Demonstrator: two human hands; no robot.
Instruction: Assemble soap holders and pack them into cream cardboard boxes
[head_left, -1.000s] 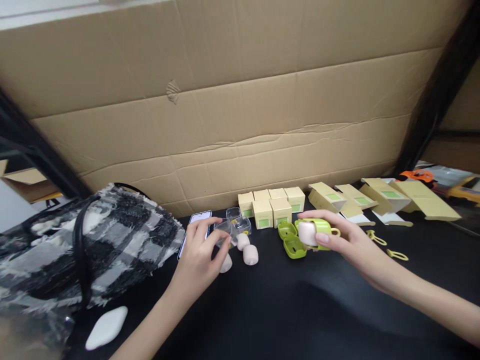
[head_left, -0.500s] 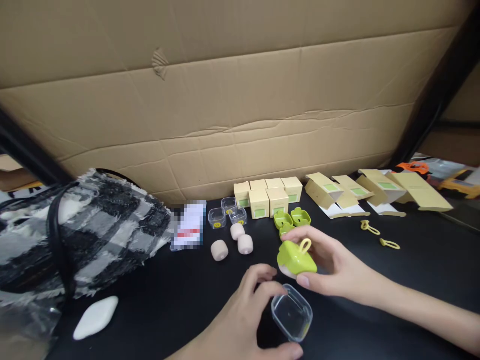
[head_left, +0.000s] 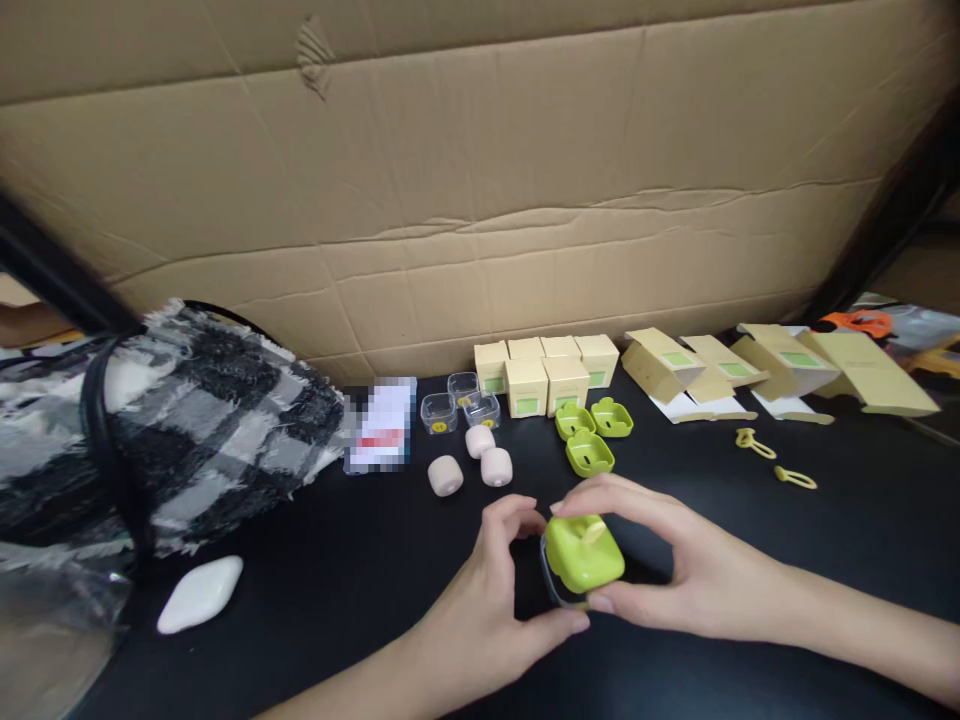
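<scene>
A green lidded case [head_left: 583,552] with a yellow loop sits inside a clear plastic cup, whose rim shows just under it. My left hand [head_left: 501,590] grips the cup's left side. My right hand [head_left: 660,560] wraps the green case from the right and above. Both hands hover over the black table [head_left: 360,600], near its front middle. Three pink rounded sponges [head_left: 471,462] lie behind my hands, with three clear cups [head_left: 459,404] and three open green case halves [head_left: 592,432] further back.
Several small beige boxes [head_left: 547,372] stand against the cardboard wall [head_left: 480,200]. Flattened beige cartons [head_left: 772,370] and two yellow loops [head_left: 772,460] lie at the right. A plaid fringed bag [head_left: 165,430] fills the left, with a phone [head_left: 381,424] and a white pebble-shaped object [head_left: 199,594] nearby.
My left hand carried a clear cup from the back toward me. My right hand brought the green case down to it, and now the case sits in the cup between both hands.
</scene>
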